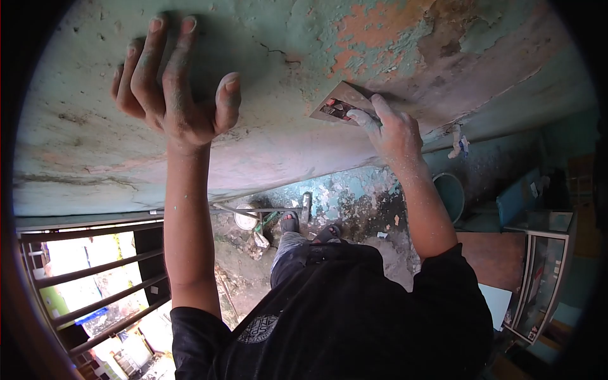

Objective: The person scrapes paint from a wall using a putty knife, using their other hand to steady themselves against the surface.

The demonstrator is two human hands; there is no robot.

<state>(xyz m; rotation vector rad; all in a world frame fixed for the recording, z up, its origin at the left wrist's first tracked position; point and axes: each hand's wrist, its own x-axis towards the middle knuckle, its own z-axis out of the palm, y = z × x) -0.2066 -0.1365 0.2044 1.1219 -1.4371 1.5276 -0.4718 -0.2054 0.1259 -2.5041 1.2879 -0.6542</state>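
wall (278,120): green, orange patches | shirt (342,310): black (pale round print) | dusty hands (183,111): whitish

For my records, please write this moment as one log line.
left hand: open, at wall | right hand: holds scraper | scraper: blade at wall | peeling paint: beyond scraper

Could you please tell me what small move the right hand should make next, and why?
I would probably slide the scraper to the flaking patch close by. The paint there looks broken and ragged, the right hand already grips the tool, and the left hand is spread against the wall, which may help with balance.
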